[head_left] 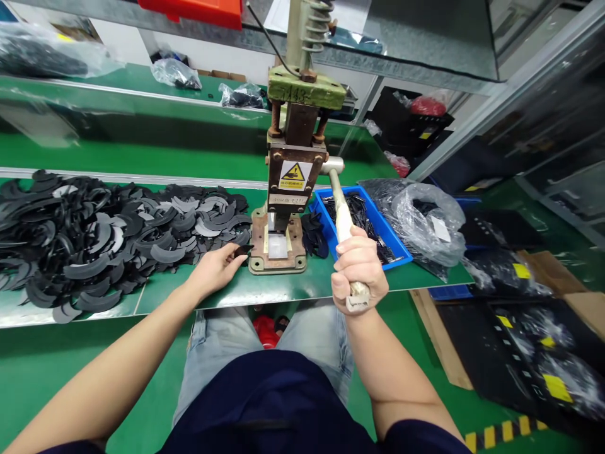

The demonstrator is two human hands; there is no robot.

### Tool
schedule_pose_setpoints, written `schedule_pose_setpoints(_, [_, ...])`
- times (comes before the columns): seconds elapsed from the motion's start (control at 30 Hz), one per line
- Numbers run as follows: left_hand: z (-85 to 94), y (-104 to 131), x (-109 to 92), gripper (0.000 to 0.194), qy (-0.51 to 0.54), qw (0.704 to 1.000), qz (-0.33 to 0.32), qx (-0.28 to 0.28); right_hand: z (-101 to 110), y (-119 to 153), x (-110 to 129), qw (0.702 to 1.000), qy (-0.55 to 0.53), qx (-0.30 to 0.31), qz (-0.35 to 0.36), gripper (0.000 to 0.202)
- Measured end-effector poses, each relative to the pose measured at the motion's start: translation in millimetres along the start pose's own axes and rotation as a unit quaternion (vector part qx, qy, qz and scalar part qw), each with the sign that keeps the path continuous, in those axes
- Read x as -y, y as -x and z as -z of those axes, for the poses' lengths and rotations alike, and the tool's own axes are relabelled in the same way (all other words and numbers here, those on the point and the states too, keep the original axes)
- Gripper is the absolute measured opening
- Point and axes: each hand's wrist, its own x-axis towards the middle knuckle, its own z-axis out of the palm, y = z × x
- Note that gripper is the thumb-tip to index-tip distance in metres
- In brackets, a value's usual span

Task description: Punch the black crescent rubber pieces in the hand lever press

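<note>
A hand-operated press (293,170) with a warning label stands on the green bench. My right hand (360,271) is wrapped round the press's lever (341,205), whose grip is bound in pale tape. At the left of the press base (258,260), my left hand (220,268) pinches a small dark piece (244,250); its far end reaches the base, and its exact shape is partly hidden by the fingers. A pale block (277,246) sits on the base under the ram. Many black curved pieces (161,233) lie heaped beside my left hand.
Right of the press, a blue tray (399,260) holds many slim dark parts, with black pieces (314,234) beside it. A clear plastic bag (432,214) lies farther right. Boxes with bagged parts (534,340) stand at the right. A metal shelf (401,60) overhangs the bench.
</note>
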Motion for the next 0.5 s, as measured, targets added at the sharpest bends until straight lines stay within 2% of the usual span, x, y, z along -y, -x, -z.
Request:
schedule_pose_setpoints(0.07, [-1.6,-1,0,0.038,0.064,0.997,0.038,0.009,1,0,0,1.0,0.009,0.004,-0.001,0.015])
schedule_pose_setpoints(0.17, [6.5,-13,-4,0.044,0.157,0.984,0.084,0.027,0,1,-1,1.0,0.02,0.001,0.0,0.017])
schedule_pose_setpoints(0.3, [15.7,-42,-24,0.044,0.152,0.982,0.09,0.068,-1,1,-1,1.0,0.015,-0.007,0.003,0.017])
schedule_pose_setpoints(0.5, [-0.4,-83,-52,0.036,0.196,0.967,0.088,0.138,1,1,-2,1.0,0.013,0.008,0.012,0.015])
